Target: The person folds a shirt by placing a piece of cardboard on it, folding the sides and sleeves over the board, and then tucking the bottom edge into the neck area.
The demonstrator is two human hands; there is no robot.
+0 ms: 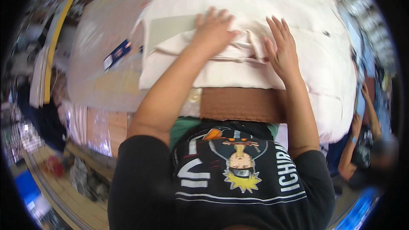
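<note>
My left hand lies palm down on the cream cloth in the upper middle of the frame, fingers slightly curled into a bunched fold. My right hand presses flat beside it, fingers spread, gripping nothing. The cloth drapes over a brown board at centre. Another person stands at the right edge.

A textile workshop: cream fabric heaped on worktable; plastic-wrapped bundles beside.

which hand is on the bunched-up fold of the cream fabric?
The left hand, fingers curled over the gathered fold of cream fabric; the right hand lies flat, fingers spread, beside it.
</note>
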